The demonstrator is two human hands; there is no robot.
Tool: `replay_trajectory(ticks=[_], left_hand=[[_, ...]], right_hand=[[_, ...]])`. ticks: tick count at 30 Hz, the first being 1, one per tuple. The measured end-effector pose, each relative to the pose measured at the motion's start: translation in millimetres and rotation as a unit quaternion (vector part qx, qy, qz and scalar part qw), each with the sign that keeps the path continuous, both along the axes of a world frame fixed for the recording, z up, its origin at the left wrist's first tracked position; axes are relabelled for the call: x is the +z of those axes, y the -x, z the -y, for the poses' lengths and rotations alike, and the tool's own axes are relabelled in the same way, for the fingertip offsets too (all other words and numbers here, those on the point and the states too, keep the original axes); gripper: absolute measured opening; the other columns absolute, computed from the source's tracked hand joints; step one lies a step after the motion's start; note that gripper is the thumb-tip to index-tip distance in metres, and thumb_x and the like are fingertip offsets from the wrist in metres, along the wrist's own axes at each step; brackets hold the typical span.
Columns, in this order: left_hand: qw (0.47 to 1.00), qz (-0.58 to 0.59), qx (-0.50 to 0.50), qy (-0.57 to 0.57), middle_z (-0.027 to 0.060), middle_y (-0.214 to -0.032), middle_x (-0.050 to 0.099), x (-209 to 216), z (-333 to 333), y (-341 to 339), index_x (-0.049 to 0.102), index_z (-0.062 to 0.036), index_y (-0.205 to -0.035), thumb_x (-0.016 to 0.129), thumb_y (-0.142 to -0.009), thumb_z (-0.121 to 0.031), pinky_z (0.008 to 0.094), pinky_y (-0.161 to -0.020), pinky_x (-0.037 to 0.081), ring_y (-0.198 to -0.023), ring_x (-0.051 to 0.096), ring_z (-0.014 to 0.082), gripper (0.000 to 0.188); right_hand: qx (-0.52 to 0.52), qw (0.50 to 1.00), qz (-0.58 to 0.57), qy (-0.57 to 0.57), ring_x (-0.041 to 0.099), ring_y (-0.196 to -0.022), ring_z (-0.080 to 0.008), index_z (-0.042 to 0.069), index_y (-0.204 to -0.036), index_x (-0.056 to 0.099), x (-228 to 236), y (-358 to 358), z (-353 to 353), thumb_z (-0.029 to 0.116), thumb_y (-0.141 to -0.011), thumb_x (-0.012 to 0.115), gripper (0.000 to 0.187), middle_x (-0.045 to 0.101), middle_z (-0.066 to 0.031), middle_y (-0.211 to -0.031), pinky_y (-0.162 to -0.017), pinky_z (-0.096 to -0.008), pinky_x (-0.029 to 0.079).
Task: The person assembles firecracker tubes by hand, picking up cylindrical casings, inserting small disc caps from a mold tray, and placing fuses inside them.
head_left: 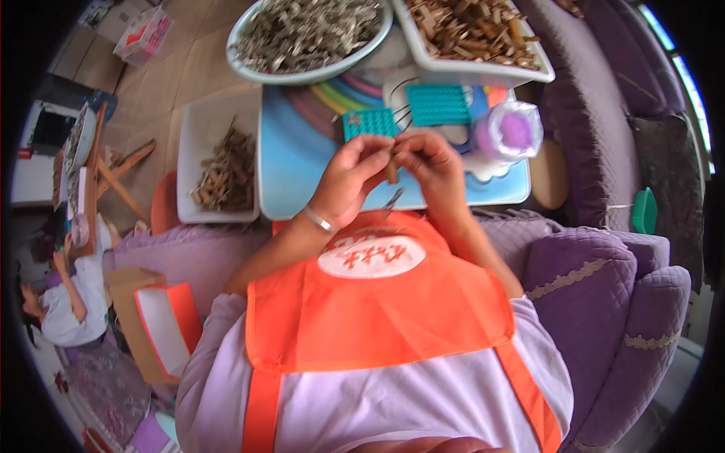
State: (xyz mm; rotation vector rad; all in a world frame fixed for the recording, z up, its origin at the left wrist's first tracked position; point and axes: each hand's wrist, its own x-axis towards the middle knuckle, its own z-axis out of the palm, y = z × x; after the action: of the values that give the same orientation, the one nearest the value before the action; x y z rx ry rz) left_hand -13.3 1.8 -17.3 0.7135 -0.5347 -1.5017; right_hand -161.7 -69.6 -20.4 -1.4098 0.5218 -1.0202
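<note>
Orange apron nearest, both hands above it at 12 o'clock: left hand and right hand pinching one wooden clothespin half over metal spring; risk: spring slipping free, dropping into lap.

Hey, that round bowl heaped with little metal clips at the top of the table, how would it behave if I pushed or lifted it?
The round bowl is heaped with metal clips, so it is probably heavy for its size. It overhangs the table edge, so a push might tip it. Loose clips would likely shift and spill if tilted.
</note>
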Motion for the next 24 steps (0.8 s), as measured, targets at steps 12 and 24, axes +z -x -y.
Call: replay_trajectory(ticks=[12, 24], left_hand=[[0.997, 0.054, -0.009, -0.048, 0.0041, -0.093, 0.062, 6.4, -7.9, -0.7, 0.055, -0.0044, -0.107, 0.060, -0.092, -0.010, 0.0285, -0.080, 0.050, -0.083, 0.060, 0.0130, 0.017], [0.995, 0.070, -0.006, -0.068, 0.0060, -0.094, 0.062, 3.9, -11.4, 1.1, 0.055, -0.0026, -0.105, 0.062, -0.091, -0.010, 0.0287, -0.078, 0.052, -0.083, 0.062, 0.0148, 0.018]], right_hand=[[0.015, 0.990, -0.084, 0.110, 0.059, -0.085, -0.0178, 0.000, -0.088, 0.056, 17.5, 10.9, 0.4, -0.005, -0.083, 0.063, 0.010, 0.059, -0.0088, -0.095, -0.074, -0.0279, 0.049], [0.033, 0.983, -0.119, 0.135, 0.062, -0.083, -0.0171, 0.000, -0.089, 0.059, 14.7, 17.7, 2.0, -0.006, -0.081, 0.063, 0.011, 0.063, -0.0092, -0.096, -0.068, -0.0267, 0.051]])
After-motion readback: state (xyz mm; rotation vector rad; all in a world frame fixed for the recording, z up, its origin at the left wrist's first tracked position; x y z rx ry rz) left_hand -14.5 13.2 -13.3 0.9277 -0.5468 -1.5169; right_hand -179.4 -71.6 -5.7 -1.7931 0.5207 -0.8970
